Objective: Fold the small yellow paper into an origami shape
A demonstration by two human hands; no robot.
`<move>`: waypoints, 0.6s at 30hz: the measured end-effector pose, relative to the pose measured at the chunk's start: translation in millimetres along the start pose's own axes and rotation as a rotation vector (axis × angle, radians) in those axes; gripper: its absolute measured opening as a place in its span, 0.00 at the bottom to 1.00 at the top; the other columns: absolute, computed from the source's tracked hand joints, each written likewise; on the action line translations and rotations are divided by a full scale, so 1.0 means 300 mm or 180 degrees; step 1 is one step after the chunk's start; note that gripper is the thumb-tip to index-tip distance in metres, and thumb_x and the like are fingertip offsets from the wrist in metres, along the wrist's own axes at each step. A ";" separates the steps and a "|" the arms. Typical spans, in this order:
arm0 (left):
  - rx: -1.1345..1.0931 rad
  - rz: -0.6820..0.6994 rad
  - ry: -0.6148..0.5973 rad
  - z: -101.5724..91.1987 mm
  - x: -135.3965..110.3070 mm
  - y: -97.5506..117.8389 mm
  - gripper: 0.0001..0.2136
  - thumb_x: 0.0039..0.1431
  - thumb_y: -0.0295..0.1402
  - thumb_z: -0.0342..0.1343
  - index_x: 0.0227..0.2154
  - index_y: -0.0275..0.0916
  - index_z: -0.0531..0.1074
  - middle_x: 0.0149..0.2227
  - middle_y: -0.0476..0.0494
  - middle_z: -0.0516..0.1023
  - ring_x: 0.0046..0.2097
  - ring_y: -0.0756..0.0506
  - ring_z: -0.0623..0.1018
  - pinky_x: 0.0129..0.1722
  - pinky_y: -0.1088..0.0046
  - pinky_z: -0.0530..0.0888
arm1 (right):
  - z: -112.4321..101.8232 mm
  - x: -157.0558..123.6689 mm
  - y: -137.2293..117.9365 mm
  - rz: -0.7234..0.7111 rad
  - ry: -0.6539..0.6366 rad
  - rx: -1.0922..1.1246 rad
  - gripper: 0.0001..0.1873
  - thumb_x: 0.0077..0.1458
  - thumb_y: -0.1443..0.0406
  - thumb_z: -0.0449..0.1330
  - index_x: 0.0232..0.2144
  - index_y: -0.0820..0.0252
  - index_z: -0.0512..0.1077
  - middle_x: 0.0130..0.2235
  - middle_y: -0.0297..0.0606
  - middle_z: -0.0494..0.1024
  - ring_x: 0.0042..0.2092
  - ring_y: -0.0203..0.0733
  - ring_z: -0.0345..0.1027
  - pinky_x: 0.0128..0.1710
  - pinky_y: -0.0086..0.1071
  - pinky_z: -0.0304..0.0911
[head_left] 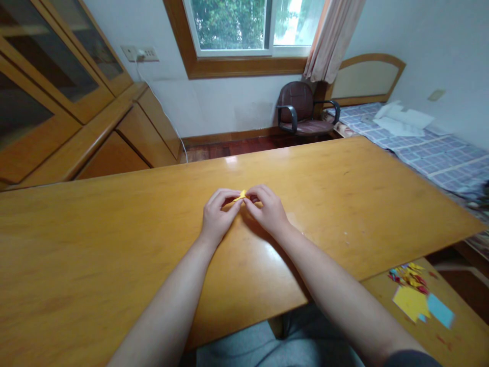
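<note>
Little folded yellow paper (243, 194)
The left hand (218, 215) and right hand (270, 210) both pinch it over a shiny wooden table (114, 244).

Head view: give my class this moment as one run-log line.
left hand: pinching small yellow paper piece | right hand: pinching same piece | beneath: glossy yellow-brown wooden table

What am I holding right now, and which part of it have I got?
A small piece of yellow paper, pinched by its left side in your left hand and its right side in your right hand; finer detail is hidden.
</note>
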State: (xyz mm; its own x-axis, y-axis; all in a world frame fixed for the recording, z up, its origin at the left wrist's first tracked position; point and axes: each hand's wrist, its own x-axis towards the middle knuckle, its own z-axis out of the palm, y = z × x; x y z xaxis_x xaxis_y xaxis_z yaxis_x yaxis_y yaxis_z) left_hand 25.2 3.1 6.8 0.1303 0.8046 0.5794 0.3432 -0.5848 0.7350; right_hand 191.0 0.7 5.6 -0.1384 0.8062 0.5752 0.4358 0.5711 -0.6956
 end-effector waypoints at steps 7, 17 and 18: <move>0.0012 0.0065 0.0036 0.000 0.001 0.001 0.04 0.59 0.32 0.59 0.36 0.40 0.75 0.39 0.44 0.77 0.43 0.47 0.78 0.44 0.67 0.78 | -0.003 -0.003 -0.009 0.0006 -0.0021 0.0047 0.03 0.60 0.67 0.56 0.35 0.58 0.70 0.36 0.39 0.72 0.37 0.39 0.68 0.39 0.34 0.68; 0.0106 0.0061 0.0024 0.000 -0.001 -0.001 0.04 0.59 0.33 0.58 0.36 0.40 0.75 0.38 0.44 0.78 0.41 0.47 0.78 0.43 0.68 0.78 | -0.003 -0.002 -0.011 0.0034 -0.0025 0.0000 0.03 0.60 0.66 0.55 0.35 0.57 0.69 0.36 0.39 0.72 0.37 0.40 0.68 0.39 0.33 0.68; 0.0135 0.0071 0.0024 -0.001 -0.001 -0.001 0.04 0.59 0.33 0.58 0.36 0.40 0.75 0.38 0.44 0.78 0.41 0.47 0.78 0.43 0.69 0.78 | -0.002 -0.002 -0.011 0.0033 -0.0024 -0.0003 0.03 0.60 0.67 0.55 0.35 0.57 0.69 0.36 0.39 0.72 0.37 0.40 0.68 0.39 0.33 0.68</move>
State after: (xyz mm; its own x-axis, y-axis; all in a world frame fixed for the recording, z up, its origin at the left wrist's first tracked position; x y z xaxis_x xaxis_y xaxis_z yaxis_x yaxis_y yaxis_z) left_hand 24.8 3.1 6.4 0.1313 0.7905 0.5982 0.3793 -0.5976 0.7064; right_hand 190.2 -1.8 7.9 -0.1407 0.8131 0.5648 0.4381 0.5627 -0.7010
